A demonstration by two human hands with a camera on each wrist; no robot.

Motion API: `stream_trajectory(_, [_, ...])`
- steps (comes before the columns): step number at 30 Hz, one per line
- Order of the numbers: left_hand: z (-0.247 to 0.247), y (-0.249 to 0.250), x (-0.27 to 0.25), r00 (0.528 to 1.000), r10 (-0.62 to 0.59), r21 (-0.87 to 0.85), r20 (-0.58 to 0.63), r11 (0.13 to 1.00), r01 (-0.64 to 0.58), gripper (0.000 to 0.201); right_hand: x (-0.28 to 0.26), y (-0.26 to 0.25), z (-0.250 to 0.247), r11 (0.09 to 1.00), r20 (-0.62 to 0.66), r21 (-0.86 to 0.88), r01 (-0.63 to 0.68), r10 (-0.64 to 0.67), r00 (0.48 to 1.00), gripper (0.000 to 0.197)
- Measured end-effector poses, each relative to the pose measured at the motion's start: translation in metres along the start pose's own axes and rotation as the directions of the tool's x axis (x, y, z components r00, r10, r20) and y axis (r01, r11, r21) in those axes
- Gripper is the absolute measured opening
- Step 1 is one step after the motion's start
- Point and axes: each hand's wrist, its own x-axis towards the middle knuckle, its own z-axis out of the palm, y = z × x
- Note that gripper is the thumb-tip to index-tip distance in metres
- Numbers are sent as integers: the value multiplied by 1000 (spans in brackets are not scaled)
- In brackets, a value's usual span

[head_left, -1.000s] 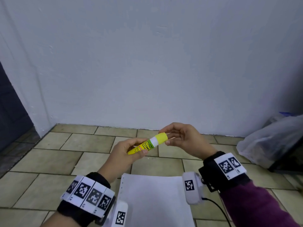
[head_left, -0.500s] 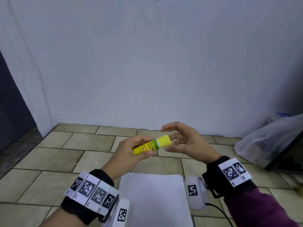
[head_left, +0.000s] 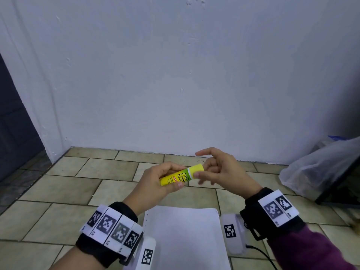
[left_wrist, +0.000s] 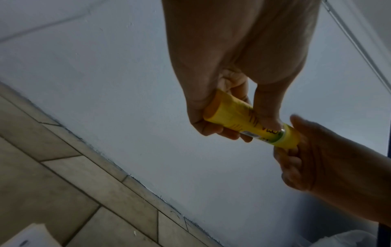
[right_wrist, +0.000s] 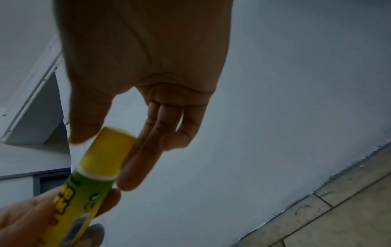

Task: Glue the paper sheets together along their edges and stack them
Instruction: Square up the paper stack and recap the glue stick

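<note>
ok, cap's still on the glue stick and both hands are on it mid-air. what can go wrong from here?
1. The right hand touches the cap with thumb and nearly straight fingers; that may slip when pulling.
2. The left hand grips only the glue stick body; a sudden release could jerk it loose.
3. The paper sheets lie unheld on the floor tiles, so they could shift.

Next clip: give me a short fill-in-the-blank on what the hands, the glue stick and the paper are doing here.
1. The left hand grips the glue stick by its ____.
2. The right hand touches the stick's yellow ____.
3. The cap is still ____ the stick.
4. The paper lies on the tiled ____.

Missing words: body; cap; on; floor
</note>
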Motion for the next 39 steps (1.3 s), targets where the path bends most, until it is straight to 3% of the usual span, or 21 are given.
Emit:
stream_trajectory(4, [-3, -1, -1, 1000, 4, 1, -25, 1000, -4, 30, -1, -2, -5, 999, 18, -27, -31, 32, 999, 53])
stream_trajectory(8, [-4, 1, -2, 1000, 7, 38, -12, 999, -7, 29, -2, 0, -10, 994, 74, -48, 96, -92, 993, 36])
stream_trajectory(13, [-3, 8, -4, 1000, 3, 236, -20, 972, 2, 49, -5, -3, -3, 988, 52, -151, 39, -31, 998, 7])
stream_trajectory(16, [-2, 13, -4, 996, 79, 336, 30, 938, -85, 35, -6, -7, -2, 969, 37, -248, 13, -4, 999, 43])
stream_trajectory(18, [-2, 15, -4, 994, 99, 347, 46, 932, -109, 29, -6, -5, -7, 989, 54, -149, -6, 15, 998, 37])
stream_trajectory(20, [-1, 15, -4, 993, 107, 340, 42, 933, -115, 29, -6, -1, -11, 1000, 81, -27, 7, -5, 997, 14])
stream_trajectory(22, [2, 14, -5, 993, 108, 354, 39, 928, -115, 31, -6, 5, -13, 999, 99, -26, 24, -21, 995, 15])
stream_trajectory(24, [5, 13, -6, 991, 133, 389, 18, 912, -129, 31, -7, 4, -6, 1000, 78, -24, -5, 7, 997, 6])
stream_trajectory(29, [11, 16, -4, 962, 272, 544, -1, 807, -227, 40, -8, 8, 9, 999, -54, 42, -34, 36, 998, 22])
stream_trajectory(39, [24, 2, -2, 929, 368, 691, -25, 678, -250, 33, -9, 16, 28, 995, -185, 56, -81, 90, 979, 24])
